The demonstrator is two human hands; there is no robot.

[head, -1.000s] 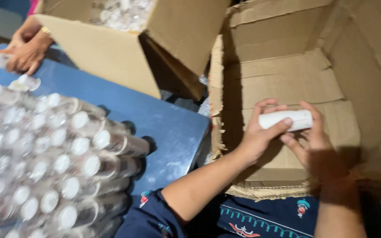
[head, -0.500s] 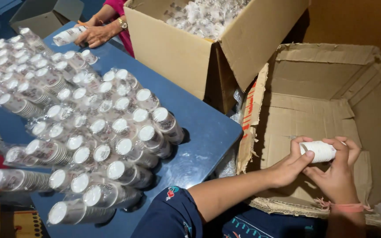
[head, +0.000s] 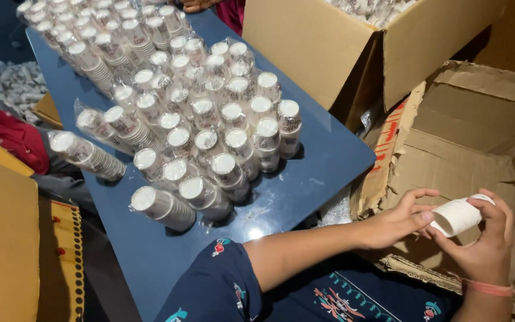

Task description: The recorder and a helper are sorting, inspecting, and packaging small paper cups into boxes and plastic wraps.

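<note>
Both my hands hold a short white stack of paper cups [head: 457, 216] lying sideways over an open, empty cardboard box [head: 466, 149] at the lower right. My left hand [head: 397, 220] touches the stack's open end with its fingertips. My right hand [head: 484, 241] wraps around the stack from the far side, a pink band on its wrist. To the left, many plastic-wrapped sleeves of paper cups [head: 210, 143] lie stacked on a dark blue table [head: 323, 167].
A second cardboard box [head: 329, 48] full of white cups stands at the top right against the table. Another person's hand [head: 195, 5] shows at the top edge. More wrapped sleeves [head: 7, 83] lie on the floor at left, beside red cloth and yellow cardboard [head: 1, 238].
The view has swung left and down, bringing the whole table of sleeves into sight. The white stack in my hands has turned, its open end now facing my left hand.
</note>
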